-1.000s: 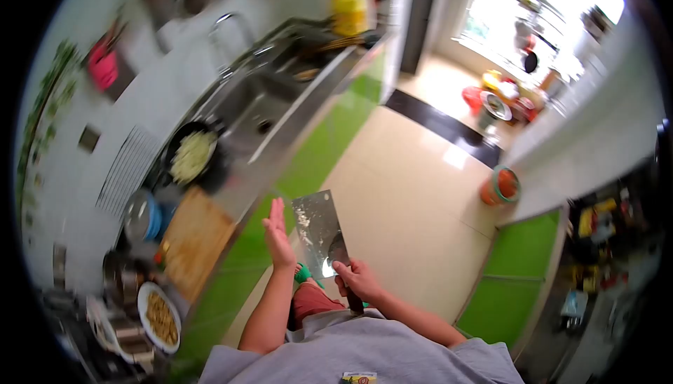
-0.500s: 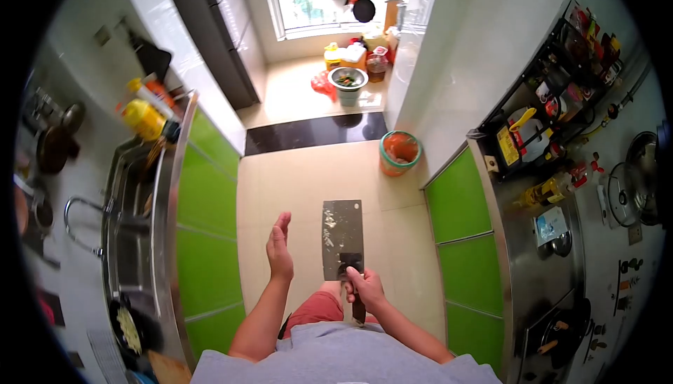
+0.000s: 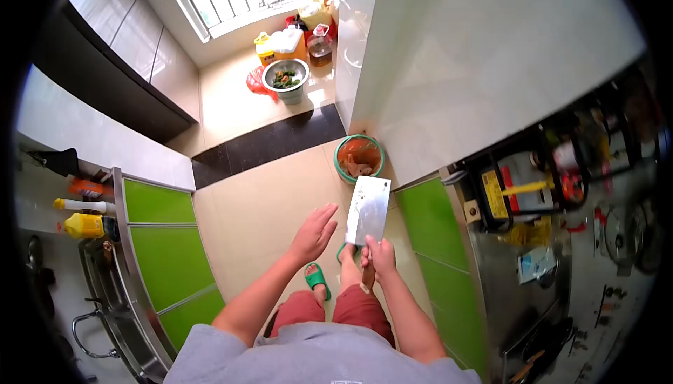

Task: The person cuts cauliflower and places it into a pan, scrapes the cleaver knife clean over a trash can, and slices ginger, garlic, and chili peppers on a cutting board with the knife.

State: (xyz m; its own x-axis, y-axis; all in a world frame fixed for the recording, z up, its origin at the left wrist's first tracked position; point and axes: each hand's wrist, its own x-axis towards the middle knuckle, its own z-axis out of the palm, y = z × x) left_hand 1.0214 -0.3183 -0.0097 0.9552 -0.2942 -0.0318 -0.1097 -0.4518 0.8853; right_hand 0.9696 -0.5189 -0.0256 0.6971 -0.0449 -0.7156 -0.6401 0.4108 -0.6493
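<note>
My right hand (image 3: 379,256) is wrapped round the handle of a cleaver (image 3: 369,209). The broad metal blade points away from me, with pale bits stuck to its face. To the left of the blade, my left hand (image 3: 315,233) is held out in the air with its fingers stretched, apart from the cleaver and holding nothing. Just beyond the blade tip stands a trash bin (image 3: 348,173) with a green rim and reddish lining, with some waste inside.
On the left is a sink (image 3: 112,307) in a counter with green cabinets. A stove counter (image 3: 491,279) and black rack (image 3: 491,226) line the right side. Ahead, a metal bowl (image 3: 306,75) of greens stands near bottles and a window.
The view has turned to the right, and the trash bin is now closer. The cleaver has tilted, its blade catching the light near the bin. My left hand has angled towards the blade.
</note>
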